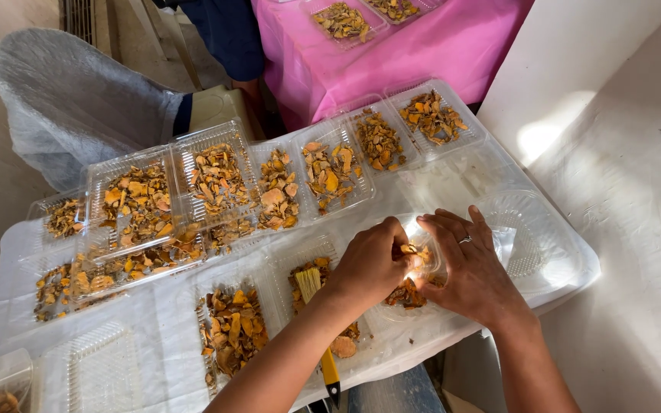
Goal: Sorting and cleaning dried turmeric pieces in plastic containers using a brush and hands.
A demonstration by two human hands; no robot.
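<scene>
A white-covered counter (636,252) runs from near left to far right, and beyond it a pink-draped table (453,46) carries more filled trays. Across the counter lie rows of clear plastic clamshell trays (216,183) filled with dried orange-yellow slices (330,176), with an empty tray (93,367) at the near left and another empty clear tray (537,245) to the right. Near the middle of the near edge, both hands meet over one small clear clamshell container (422,264) that sits on the counter among the filled trays. The left hand (369,264) curls its grip down onto the container's left side, and the right hand (472,271), a ring on one finger, cups the right side with fingers bent over the lid. The step in hand looks like pressing this container closed over its contents; the lid edges would need to line up before the grip squeezes. The container looks thin, glossy and flexible, catching bright glare, with orange pieces showing through. A yellow-handled brush (311,287) lies across a tray beneath the left forearm.
</scene>
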